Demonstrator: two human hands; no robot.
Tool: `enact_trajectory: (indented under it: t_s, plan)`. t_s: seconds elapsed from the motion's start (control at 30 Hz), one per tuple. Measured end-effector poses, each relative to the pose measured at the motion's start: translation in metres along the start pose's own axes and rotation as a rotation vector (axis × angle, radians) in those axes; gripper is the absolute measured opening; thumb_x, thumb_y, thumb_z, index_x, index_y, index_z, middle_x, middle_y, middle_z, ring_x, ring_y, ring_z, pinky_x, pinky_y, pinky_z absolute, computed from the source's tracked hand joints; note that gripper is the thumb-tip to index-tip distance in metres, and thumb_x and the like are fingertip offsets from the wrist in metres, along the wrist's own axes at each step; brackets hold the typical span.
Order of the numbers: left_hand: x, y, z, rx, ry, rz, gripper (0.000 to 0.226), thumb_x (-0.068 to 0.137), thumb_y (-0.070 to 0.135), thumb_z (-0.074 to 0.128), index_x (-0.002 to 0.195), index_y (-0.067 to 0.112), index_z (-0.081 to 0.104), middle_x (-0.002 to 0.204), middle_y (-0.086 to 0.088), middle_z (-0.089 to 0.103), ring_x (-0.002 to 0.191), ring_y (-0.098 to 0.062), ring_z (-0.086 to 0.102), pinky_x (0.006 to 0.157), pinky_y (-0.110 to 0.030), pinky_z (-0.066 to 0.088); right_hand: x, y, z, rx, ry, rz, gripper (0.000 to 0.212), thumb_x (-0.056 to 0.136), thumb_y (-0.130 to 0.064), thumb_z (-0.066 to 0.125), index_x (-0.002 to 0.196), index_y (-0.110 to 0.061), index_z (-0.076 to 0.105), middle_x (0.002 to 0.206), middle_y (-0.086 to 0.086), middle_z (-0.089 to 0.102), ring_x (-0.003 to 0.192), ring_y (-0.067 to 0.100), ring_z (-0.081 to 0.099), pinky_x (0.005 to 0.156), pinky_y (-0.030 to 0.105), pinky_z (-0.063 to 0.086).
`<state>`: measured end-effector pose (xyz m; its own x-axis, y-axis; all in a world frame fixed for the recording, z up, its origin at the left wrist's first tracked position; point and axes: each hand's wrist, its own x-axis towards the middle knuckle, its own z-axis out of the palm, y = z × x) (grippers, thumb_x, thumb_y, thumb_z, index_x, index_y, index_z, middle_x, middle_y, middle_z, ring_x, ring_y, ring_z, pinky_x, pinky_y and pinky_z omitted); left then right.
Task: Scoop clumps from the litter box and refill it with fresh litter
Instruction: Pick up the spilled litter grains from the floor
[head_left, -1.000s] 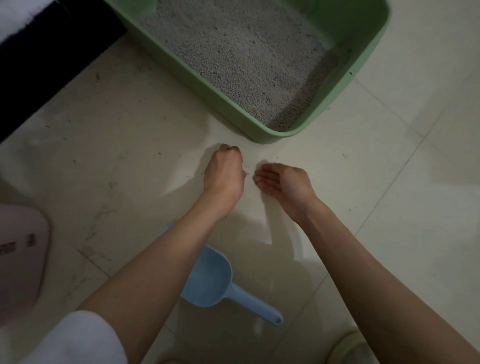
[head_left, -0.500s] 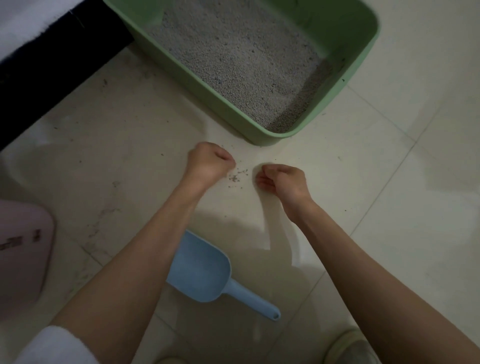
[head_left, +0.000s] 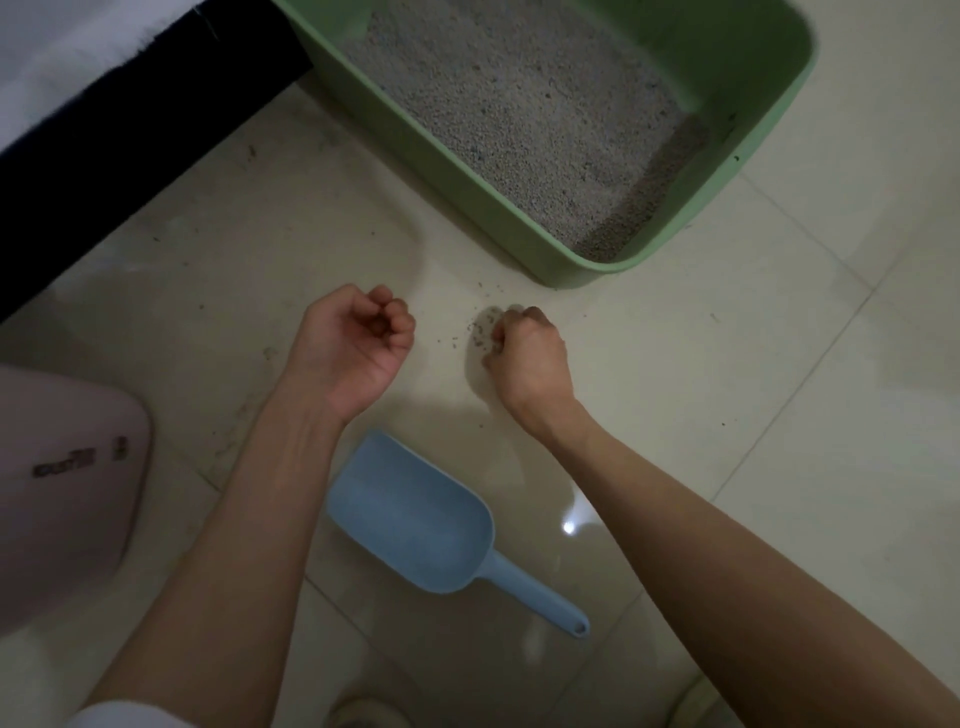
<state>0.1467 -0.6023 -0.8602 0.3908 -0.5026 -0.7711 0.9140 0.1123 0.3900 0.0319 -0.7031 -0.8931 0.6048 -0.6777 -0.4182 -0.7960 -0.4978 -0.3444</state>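
The litter box (head_left: 519, 228) is green and sits on the floor (head_left: 779, 415) at about 1 o'clock, with grey litter (head_left: 519, 119) inside it. A second ago the two hands were close together, almost touching. Now they are apart, and loose grains (head_left: 480, 327) show on the floor between them. The left hand (head_left: 353, 348) has turned palm up, its fingers curled round something small and dark; I cannot tell for sure what it is. The right hand (head_left: 524, 353) is curled too, knuckles up, its fingertips down on the grains. I cannot tell if it holds any.

There is one litter box, one blue scoop (head_left: 426, 519) and two hands. The scoop lies on the floor at 6 o'clock, with no hand on it. One pink thing (head_left: 62, 493) sits at 8 o'clock.
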Motion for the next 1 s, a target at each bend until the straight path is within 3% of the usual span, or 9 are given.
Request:
enact_trajectory:
  t_s: [0.23, 0.47, 0.57, 0.63, 0.73, 0.8, 0.87, 0.93, 1.0]
  plan:
    - [-0.003, -0.004, -0.001, 0.100, 0.033, 0.018, 0.011, 0.057, 0.006, 0.041, 0.056, 0.005, 0.052, 0.054, -0.006, 0.048, 0.050, -0.016, 0.046, 0.044, -0.018, 0.039, -0.002, -0.011, -0.012, -0.171, -0.032, -0.068, 0.033, 0.088, 0.003, 0.041, 0.115, -0.001, 0.059, 0.117, 0.019, 0.060, 0.107, 0.033, 0.058, 0.088, 0.034, 0.044]
    - [-0.006, -0.010, -0.007, 0.229, 0.120, 0.028, 0.030, 0.089, 0.010, 0.034, 0.084, 0.000, 0.062, 0.075, -0.009, 0.059, 0.071, -0.017, 0.059, 0.060, -0.020, 0.052, -0.003, -0.013, -0.005, -0.169, -0.047, -0.106, 0.030, 0.086, 0.004, 0.043, 0.111, 0.002, 0.060, 0.114, 0.020, 0.062, 0.104, 0.034, 0.059, 0.088, 0.035, 0.045]
    - [-0.009, -0.011, -0.011, 0.229, 0.140, 0.022, 0.032, 0.093, 0.012, 0.032, 0.089, 0.001, 0.062, 0.088, -0.011, 0.061, 0.083, -0.020, 0.062, 0.071, -0.023, 0.051, -0.002, -0.002, -0.010, 0.313, -0.010, 0.126, 0.017, 0.079, 0.001, 0.052, 0.083, 0.001, 0.068, 0.086, 0.018, 0.068, 0.082, 0.030, 0.063, 0.079, 0.034, 0.048]
    - [-0.013, -0.012, -0.014, 0.247, 0.153, 0.018, 0.033, 0.094, 0.012, 0.030, 0.091, 0.001, 0.061, 0.091, -0.012, 0.062, 0.085, -0.020, 0.062, 0.072, -0.024, 0.051, -0.011, 0.002, -0.018, 0.996, -0.072, 0.344, 0.016, 0.080, 0.006, 0.055, 0.069, 0.000, 0.065, 0.070, 0.014, 0.061, 0.063, 0.022, 0.056, 0.069, 0.032, 0.050]
    - [-0.020, -0.014, -0.014, 0.279, 0.174, 0.018, 0.033, 0.094, 0.012, 0.030, 0.088, 0.002, 0.060, 0.087, -0.011, 0.060, 0.082, -0.019, 0.060, 0.069, -0.024, 0.050, -0.021, 0.006, -0.029, 1.839, -0.307, 0.510, 0.022, 0.088, 0.008, 0.048, 0.070, -0.001, 0.054, 0.067, 0.010, 0.049, 0.061, 0.013, 0.048, 0.053, 0.017, 0.050]
    - [-0.026, -0.013, -0.011, 0.325, 0.181, 0.041, 0.032, 0.094, 0.011, 0.030, 0.085, 0.003, 0.060, 0.084, -0.010, 0.058, 0.079, -0.018, 0.058, 0.069, -0.023, 0.049, -0.026, 0.004, -0.036, 2.024, -0.422, 0.482, 0.020, 0.087, 0.007, 0.043, 0.072, -0.005, 0.050, 0.069, 0.006, 0.038, 0.062, 0.012, 0.043, 0.048, 0.015, 0.048]
    - [-0.032, -0.011, -0.008, 0.361, 0.180, 0.080, 0.034, 0.096, 0.013, 0.030, 0.083, 0.003, 0.059, 0.082, -0.010, 0.056, 0.077, -0.017, 0.056, 0.070, -0.022, 0.048, -0.031, -0.005, -0.042, 2.064, -0.510, 0.415, 0.017, 0.067, 0.010, 0.055, 0.076, -0.004, 0.052, 0.068, 0.006, 0.039, 0.056, 0.013, 0.046, 0.046, 0.018, 0.046]
    - [-0.037, -0.008, -0.004, 0.360, 0.176, 0.116, 0.037, 0.098, 0.016, 0.028, 0.082, 0.003, 0.059, 0.081, -0.010, 0.056, 0.077, -0.017, 0.055, 0.070, -0.022, 0.048, -0.035, -0.009, -0.046, 2.085, -0.632, 0.295, 0.032, 0.043, 0.012, 0.068, 0.069, -0.002, 0.058, 0.063, 0.008, 0.045, 0.050, 0.016, 0.049, 0.047, 0.020, 0.045]
    - [-0.043, -0.004, 0.000, 0.347, 0.169, 0.144, 0.038, 0.099, 0.018, 0.028, 0.082, 0.003, 0.059, 0.081, -0.011, 0.057, 0.077, -0.017, 0.055, 0.069, -0.022, 0.048, -0.037, -0.013, -0.050, 2.084, -0.729, 0.223, 0.029, 0.038, 0.010, 0.070, 0.060, -0.003, 0.057, 0.060, 0.006, 0.043, 0.050, 0.017, 0.046, 0.047, 0.022, 0.042]
